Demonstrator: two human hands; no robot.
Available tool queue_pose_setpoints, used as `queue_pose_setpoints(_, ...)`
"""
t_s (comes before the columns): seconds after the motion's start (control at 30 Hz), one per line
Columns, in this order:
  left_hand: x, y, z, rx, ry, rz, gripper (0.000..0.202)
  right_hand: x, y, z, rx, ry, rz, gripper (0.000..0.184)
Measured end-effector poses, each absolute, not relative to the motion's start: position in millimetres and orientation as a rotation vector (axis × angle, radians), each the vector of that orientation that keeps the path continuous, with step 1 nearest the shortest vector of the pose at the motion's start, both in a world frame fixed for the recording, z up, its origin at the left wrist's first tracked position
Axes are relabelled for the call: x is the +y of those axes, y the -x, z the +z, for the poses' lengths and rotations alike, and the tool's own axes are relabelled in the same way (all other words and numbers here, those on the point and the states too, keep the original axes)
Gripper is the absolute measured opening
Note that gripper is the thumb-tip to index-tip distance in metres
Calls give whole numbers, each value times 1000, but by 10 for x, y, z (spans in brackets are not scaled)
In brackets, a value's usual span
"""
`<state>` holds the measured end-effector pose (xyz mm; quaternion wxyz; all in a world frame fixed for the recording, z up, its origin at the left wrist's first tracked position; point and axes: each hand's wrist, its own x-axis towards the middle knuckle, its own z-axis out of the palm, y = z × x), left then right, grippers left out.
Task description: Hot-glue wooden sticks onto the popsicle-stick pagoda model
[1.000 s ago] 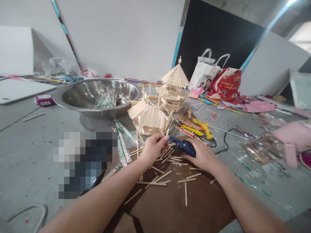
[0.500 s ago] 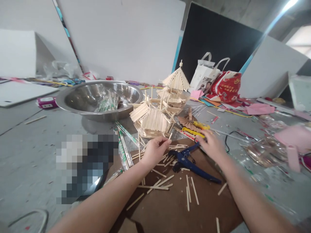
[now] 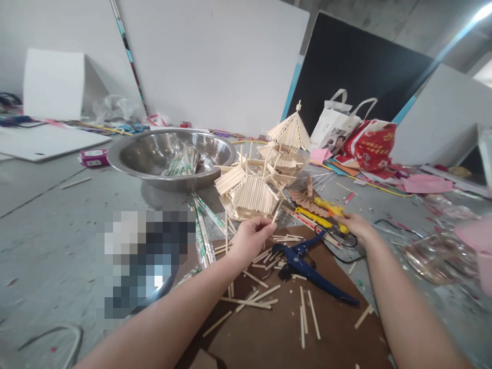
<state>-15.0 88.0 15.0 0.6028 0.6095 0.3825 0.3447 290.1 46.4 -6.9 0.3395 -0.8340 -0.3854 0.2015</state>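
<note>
My left hand [image 3: 250, 237] pinches a short wooden stick [image 3: 275, 215] just in front of a small pavilion model [image 3: 251, 190] built of sticks. My right hand [image 3: 355, 225] has reached to the right and closes on the handle of a yellow glue gun [image 3: 323, 207]. Blue cutting pliers [image 3: 307, 264] lie loose on the brown cardboard sheet [image 3: 277, 333] between my arms, among several cut sticks [image 3: 265, 294].
A taller stick pagoda [image 3: 290, 141] stands behind the model. A steel bowl [image 3: 154, 159] with wrapped chopsticks sits at the left. Bags [image 3: 353, 136], pink paper [image 3: 425, 183] and plastic wrap [image 3: 438, 253] litter the right. White boards lean at the back.
My right hand put down the blue pliers on the cardboard and moved right to the yellow glue gun. My left hand stayed by the model with its stick.
</note>
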Motion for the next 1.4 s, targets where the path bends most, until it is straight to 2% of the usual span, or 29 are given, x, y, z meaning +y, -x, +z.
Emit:
queue_pose_setpoints(0.27,858,151,137,847,-1352,805,19,372,-2595,399,-878,1712,687,18)
queue_pose_setpoints(0.43,844,146,142,854,-1294,815,19,300,-2210,673,-1190,1536,775,20)
queue_pose_setpoints(0.53,829,139,154,854,-1263,820,17,272,-2003,732,-1333,1593,656,14)
queue_pose_setpoints(0.83,826,117,128,829,-1251,815,17,209,-1727,722,-1777,1760,218,29)
queue_pose_setpoints(1.03,830,111,113,817,-1220,805,18,211,-1714,625,-1872,1812,75,32)
queue_pose_setpoints(1.4,817,106,120,813,-1188,807,18,221,-1709,592,-1890,1802,15,34)
